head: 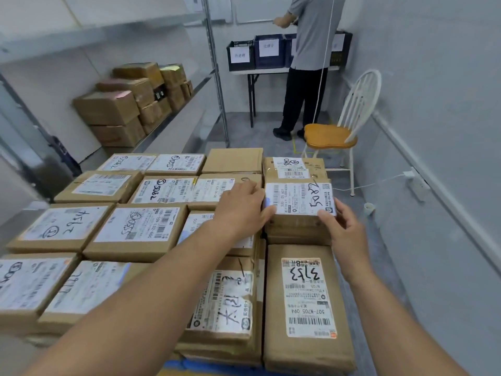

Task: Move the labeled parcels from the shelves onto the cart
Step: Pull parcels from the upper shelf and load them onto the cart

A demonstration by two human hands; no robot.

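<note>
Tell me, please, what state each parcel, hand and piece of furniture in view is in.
parcel 5082: label up, atop the right-hand stack, held at both sides.
left hand: grips the parcel's left edge.
right hand: pinches its near right corner.
cart parcels: flat, most labels up, in rows.
shelf parcels: stacked, still on the shelf.
chair: upright by the wall.
crates: upright on the table, paper-labelled.

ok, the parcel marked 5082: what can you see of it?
The 5082 parcel is a flat brown cardboard box, its top mostly covered by a white barcode label with 5082 handwritten. It lies level atop a stack of similar boxes on the pile's right side. The left hand grips its left edge; the right hand pinches its near right corner.
</note>
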